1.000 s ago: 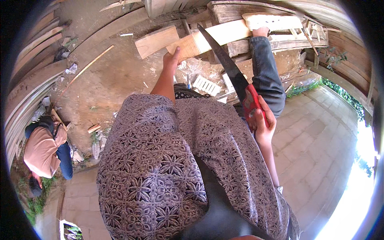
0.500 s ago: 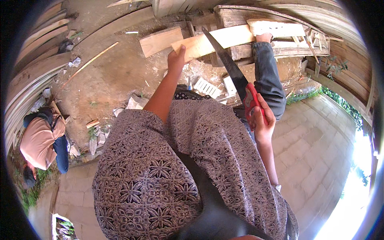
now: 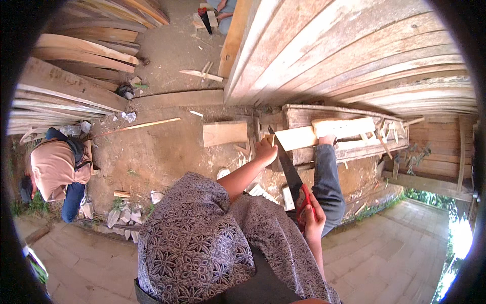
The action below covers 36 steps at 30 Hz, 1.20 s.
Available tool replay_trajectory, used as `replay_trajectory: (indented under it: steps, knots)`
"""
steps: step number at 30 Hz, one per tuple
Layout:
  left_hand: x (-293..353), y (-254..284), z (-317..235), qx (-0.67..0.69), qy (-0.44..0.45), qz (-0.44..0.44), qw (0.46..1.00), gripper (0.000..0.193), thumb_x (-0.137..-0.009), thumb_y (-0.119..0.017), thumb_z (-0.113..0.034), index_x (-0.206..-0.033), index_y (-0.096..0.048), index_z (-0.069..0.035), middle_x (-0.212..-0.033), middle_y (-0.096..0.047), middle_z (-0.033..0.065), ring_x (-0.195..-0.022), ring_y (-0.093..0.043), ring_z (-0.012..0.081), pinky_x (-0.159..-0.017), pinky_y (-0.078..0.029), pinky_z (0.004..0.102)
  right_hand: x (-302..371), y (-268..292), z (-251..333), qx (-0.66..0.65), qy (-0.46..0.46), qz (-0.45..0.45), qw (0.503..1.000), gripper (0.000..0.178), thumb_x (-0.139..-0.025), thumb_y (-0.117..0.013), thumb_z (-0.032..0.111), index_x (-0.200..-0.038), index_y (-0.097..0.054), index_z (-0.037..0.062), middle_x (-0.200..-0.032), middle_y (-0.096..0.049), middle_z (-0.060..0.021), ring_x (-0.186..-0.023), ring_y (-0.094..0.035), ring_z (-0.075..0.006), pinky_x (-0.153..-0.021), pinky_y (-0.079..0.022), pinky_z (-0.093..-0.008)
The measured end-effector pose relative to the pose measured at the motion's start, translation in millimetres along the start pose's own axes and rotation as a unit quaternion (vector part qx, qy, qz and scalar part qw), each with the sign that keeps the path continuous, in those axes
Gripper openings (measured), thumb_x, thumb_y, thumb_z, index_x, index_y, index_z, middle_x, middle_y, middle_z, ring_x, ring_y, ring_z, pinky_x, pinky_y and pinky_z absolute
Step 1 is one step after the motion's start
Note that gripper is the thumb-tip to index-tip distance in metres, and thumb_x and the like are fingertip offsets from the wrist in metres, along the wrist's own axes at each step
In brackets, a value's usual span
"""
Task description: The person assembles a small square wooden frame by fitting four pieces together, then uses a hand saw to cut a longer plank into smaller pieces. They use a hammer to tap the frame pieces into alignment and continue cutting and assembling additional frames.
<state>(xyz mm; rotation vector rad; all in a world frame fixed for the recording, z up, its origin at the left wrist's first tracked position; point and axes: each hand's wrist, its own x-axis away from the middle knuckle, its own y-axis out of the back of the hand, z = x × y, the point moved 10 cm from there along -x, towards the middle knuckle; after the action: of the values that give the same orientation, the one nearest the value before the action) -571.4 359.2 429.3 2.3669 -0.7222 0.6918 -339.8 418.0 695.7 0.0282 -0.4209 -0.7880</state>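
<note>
- Right hand (image 3: pixel 314 215) wrapped round the handle of the saw (image 3: pixel 289 166)!
- Left hand (image 3: pixel 266 151) grips the left end of the board (image 3: pixel 296 138), which reaches over the bench (image 3: pixel 302 117).
- Looks like sawing; blade crosses the board, bite unclear.
- Next stroke likely needs a firm left grip.

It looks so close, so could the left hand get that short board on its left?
Probably yes: nothing seems to block the way from the left hand to the short board, though that hand is busy holding the plank.
</note>
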Motion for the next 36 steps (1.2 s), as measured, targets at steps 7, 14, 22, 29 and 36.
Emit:
replay_trajectory:
  steps: [7, 14, 22, 29, 36]
  knots:
    - [-6.3, 49.8, 82.2, 0.462, 0.006, 0.111, 0.880, 0.037, -0.096, -0.057, -0.028, -0.126, -0.051, -0.006, -0.114, -0.062, 0.0126, -0.101, -0.063, 0.0262, -0.082, -0.056, 0.0455, -1.4, -4.0, 4.5, -0.034, -0.015, 0.014, 0.999, 0.043, -0.098, -0.059, 0.013, -0.135, -0.051, -0.0065, -0.123, -0.064, -0.0108, -0.103, -0.060, -0.0124, -0.093, -0.045, -0.0246]
    - [27.7, 98.3, 163.5, 0.529, 0.126, 0.053, 0.838, 0.037, -0.094, -0.061, -0.025, -0.126, -0.048, -0.010, -0.120, -0.056, 0.0119, -0.108, -0.059, 0.0315, -0.087, -0.055, 0.0506, -5.5, 22.2, -26.4, 0.033, 0.044, -0.018, 0.998, 0.044, -0.097, -0.061, 0.016, -0.134, -0.053, -0.0062, -0.122, -0.064, -0.0115, -0.107, -0.060, -0.0147, -0.096, -0.045, -0.0271]
    - [55.1, 123.4, 174.8, 0.507, 0.085, 0.053, 0.856, 0.030, -0.091, -0.060, -0.023, -0.117, -0.052, -0.010, -0.115, -0.055, 0.0101, -0.102, -0.058, 0.0307, -0.083, -0.056, 0.0509, 17.5, 22.1, -25.8, -0.004, 0.076, -0.096, 0.993, 0.032, -0.092, -0.070, 0.015, -0.116, -0.064, -0.0040, -0.098, -0.068, -0.0050, -0.081, -0.060, -0.0086, -0.075, -0.050, -0.0231]
    - [15.6, 115.9, 129.1, 0.484, 0.012, 0.102, 0.869, 0.036, -0.091, -0.057, -0.023, -0.123, -0.050, -0.008, -0.120, -0.056, 0.0118, -0.107, -0.059, 0.0300, -0.082, -0.057, 0.0498, 24.1, 2.0, -21.8, 0.096, 0.097, -0.110, 0.984, 0.024, -0.090, -0.071, 0.018, -0.105, -0.071, -0.0012, -0.095, -0.069, -0.0056, -0.087, -0.062, -0.0114, -0.082, -0.049, -0.0260]
    - [23.4, 128.9, 37.5, 0.347, -0.030, 0.139, 0.927, 0.045, -0.094, -0.057, -0.027, -0.131, -0.043, -0.006, -0.141, -0.040, 0.0132, -0.122, -0.049, 0.0309, -0.092, -0.053, 0.0522, 53.3, -17.0, -9.9, 0.012, 0.106, -0.123, 0.987, 0.021, -0.091, -0.070, 0.015, -0.107, -0.069, 0.0016, -0.078, -0.065, 0.0015, -0.061, -0.054, -0.0030, -0.055, -0.043, -0.0192]
